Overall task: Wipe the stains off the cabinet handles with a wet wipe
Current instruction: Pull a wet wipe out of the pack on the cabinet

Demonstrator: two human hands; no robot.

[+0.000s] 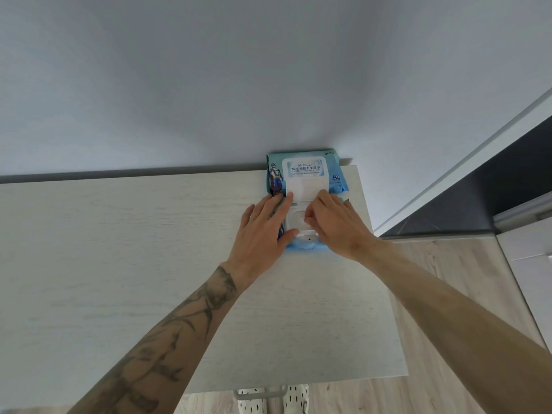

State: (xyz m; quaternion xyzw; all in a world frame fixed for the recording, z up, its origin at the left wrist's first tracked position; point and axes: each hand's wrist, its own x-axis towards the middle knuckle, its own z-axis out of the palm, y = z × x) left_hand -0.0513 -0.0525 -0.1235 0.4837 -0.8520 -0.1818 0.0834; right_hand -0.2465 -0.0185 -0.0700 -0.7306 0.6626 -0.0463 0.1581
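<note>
A pale wall [209, 79] fills the upper half of the view, and below it runs the light wood-grain top of a cabinet [119, 249], which ends at a right edge beside a wooden floor [448, 294]. Further right stand a dark panel [466, 198] and a white drawer front [531, 255].

Both forearms reach forward over the cabinet top toward its far right corner. The left hand [263, 231], on a tattooed forearm, lies flat and spread, palm down, with its fingers pressing on the left side of a blue pack of wet wipes [307, 198] and the forefinger touching the flipped-up white lid [304, 174]; the thumb rests by the pack's near edge. It holds the pack down rather than grasping it. The right hand [334, 225] is curled over the pack's opening [295, 219], its fingertips [309, 220] pinched together there; whether they have a wipe between them cannot be told.

The pack lies flat against the wall at the cabinet's back corner, lid open. At the bottom edge, a metal handle [260, 392] shows just below the cabinet top.
</note>
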